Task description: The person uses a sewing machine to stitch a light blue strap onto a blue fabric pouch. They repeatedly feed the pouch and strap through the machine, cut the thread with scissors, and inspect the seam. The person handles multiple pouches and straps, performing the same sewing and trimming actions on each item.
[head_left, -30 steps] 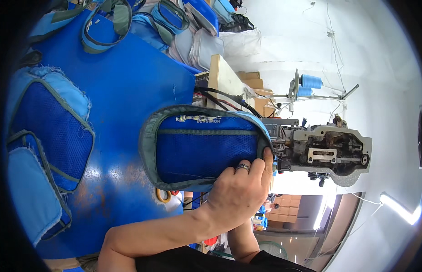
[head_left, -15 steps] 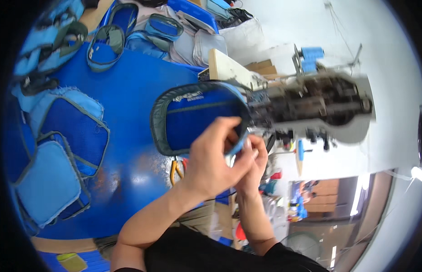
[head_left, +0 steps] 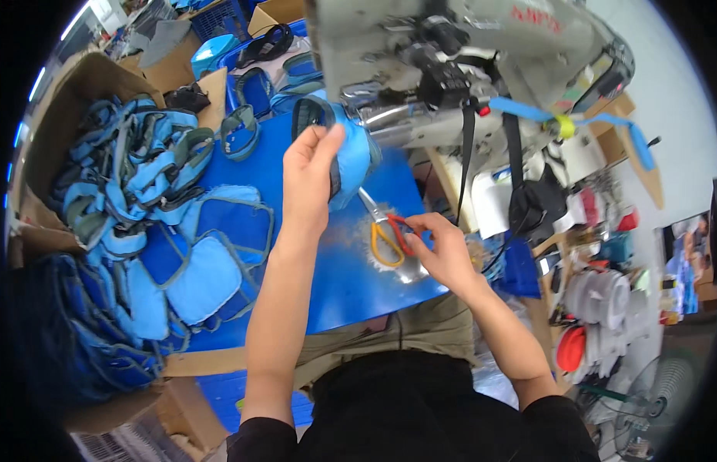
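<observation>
My left hand (head_left: pixel 308 177) is closed, thumb against fingers, on a light blue fabric pouch piece (head_left: pixel 355 162) with dark grey trim, raised beside the sewing machine (head_left: pixel 420 123). Part of the piece is hidden behind that hand. My right hand (head_left: pixel 448 250) reaches the scissors (head_left: pixel 385 240), which lie on the blue table (head_left: pixel 339 285) with one yellow and one red handle loop. Thumb and fingertips of this hand close around the red loop. The metal blades point away from me, toward the hanging fabric.
Blue fabric panels (head_left: pixel 204 281) lie at the left of the table. Behind them a cardboard box (head_left: pixel 54 131) holds a heap of blue and grey pieces. A blue crate (head_left: pixel 231 58) with more pieces stands at the back. Black straps (head_left: pixel 466 154) hang from the machine.
Both hands were on the fabric piece by the machine. Now my left hand alone holds it, and my right hand has moved down to the scissors. The view has also swung.
</observation>
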`<control>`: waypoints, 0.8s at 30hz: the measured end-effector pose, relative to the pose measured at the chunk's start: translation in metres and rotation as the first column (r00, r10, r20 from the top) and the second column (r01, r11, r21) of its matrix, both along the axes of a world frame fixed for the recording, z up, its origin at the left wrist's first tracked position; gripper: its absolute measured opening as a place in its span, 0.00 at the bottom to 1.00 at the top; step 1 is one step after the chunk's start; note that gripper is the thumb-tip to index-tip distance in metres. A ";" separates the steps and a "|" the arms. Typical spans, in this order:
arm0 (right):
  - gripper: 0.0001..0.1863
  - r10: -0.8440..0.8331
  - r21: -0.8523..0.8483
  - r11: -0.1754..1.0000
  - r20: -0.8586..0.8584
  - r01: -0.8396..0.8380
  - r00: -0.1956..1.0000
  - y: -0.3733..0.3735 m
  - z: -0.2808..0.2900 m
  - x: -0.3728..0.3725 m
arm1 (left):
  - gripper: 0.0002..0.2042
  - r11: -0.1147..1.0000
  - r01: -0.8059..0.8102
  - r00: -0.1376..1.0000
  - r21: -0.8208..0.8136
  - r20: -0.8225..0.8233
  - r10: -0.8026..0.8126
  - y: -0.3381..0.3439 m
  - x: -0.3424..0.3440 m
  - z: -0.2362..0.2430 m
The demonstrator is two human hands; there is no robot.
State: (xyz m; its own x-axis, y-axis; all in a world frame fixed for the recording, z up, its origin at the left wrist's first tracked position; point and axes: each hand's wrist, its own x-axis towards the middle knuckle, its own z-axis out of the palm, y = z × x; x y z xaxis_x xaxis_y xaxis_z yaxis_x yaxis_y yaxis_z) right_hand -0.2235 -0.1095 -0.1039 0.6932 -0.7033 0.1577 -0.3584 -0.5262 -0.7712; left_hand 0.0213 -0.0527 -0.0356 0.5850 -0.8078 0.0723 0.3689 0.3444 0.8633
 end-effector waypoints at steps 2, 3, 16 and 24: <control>0.23 0.064 -0.093 0.993 -0.103 -0.074 0.993 0.006 -0.031 0.000 | 0.08 0.997 -0.009 0.997 0.072 0.079 0.003 -0.002 0.000 0.005; 0.24 0.088 -0.125 0.986 -0.165 -0.109 0.982 0.010 -0.040 0.004 | 0.08 0.995 -0.027 0.991 0.100 0.130 0.014 -0.002 0.000 0.013; 0.34 0.048 -0.024 0.998 -0.225 -0.055 0.973 0.001 -0.076 0.000 | 0.08 0.989 -0.089 0.960 0.121 0.276 0.052 -0.009 -0.012 0.016; 0.43 0.093 0.064 0.995 -0.235 -0.080 0.968 -0.015 -0.080 0.004 | 0.06 0.989 -0.113 0.959 0.096 0.272 0.083 -0.005 -0.003 0.008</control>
State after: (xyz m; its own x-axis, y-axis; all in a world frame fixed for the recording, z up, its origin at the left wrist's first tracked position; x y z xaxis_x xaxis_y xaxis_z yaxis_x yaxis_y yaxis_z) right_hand -0.2197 -0.1248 -0.1836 0.7649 -0.6418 -0.0549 -0.4894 -0.5236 -0.6974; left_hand 0.0181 -0.0579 -0.0277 0.6332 -0.7593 0.1503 0.0899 0.2650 0.9600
